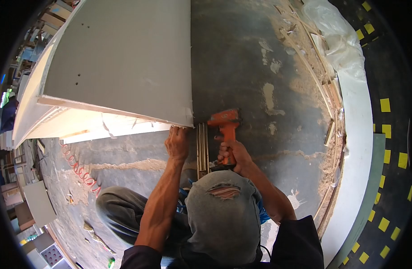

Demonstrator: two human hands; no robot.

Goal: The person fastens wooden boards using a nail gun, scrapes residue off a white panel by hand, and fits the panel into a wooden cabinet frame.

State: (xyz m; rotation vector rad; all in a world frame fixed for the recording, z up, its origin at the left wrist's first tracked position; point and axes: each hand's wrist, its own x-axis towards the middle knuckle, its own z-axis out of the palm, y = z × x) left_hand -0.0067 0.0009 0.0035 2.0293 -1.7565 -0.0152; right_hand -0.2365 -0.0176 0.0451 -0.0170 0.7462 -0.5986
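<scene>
My right hand [233,153] is wrapped round the handle of an orange power tool [228,121], its head level with the lower corner of a large pale panel piece [120,58]. At that corner my left hand [176,142] has its fingers bent up against the panel's lower edge; whether they pinch anything small is hidden. Between the two hands lies a bundle of thin strips [202,148], upright in view. The tool's base is partly hidden behind my knee.
A red coiled hose [80,172] lies on the floor at left. Wood strips [311,67] and sawdust run along the right, beside a long white board [359,148] and plastic sheeting [338,38]. Stacked boards and clutter line the far left.
</scene>
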